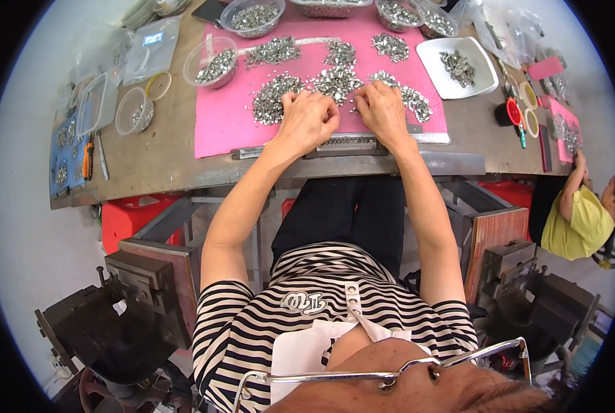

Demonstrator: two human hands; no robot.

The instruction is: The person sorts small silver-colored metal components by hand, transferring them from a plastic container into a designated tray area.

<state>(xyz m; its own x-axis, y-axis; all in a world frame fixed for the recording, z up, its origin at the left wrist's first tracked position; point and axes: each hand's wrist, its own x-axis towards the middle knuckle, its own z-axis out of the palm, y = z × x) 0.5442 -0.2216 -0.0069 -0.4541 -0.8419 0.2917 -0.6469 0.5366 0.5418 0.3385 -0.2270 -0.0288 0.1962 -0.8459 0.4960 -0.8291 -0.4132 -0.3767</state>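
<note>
On a pink mat lie heaps of small shiny metal pieces. My left hand is closed, its fingers curled down at the edge between the left heap and the middle heap. Across from it, my right hand is closed in a pinch just right of the middle heap; its fingertips and anything in them are hidden. A spread of the same pieces lies to its right. Below both hands, a metal strip with a row of small pieces runs along the table's near edge.
Clear tubs of metal pieces stand along the back, another tub at left. A white dish sits right. Orange-handled pliers lie far left; tape rolls lie right. A person in a yellow top works at far right.
</note>
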